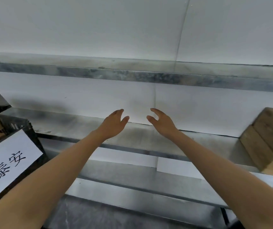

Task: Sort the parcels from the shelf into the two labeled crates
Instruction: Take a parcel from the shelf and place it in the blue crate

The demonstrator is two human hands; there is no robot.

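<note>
Black crate (25, 129) with a white paper label (8, 164) sits nearest, at the left. Beyond it, the left hand (114, 124) and right hand (163, 123) hover above the metal shelf (132, 134), fingers (119, 111) loosely spread, holding nothing. A brown cardboard parcel (268, 139) stands at the shelf's right end, well apart from both hands (probably stiff, fairly light); grip its opposite side faces.
</note>
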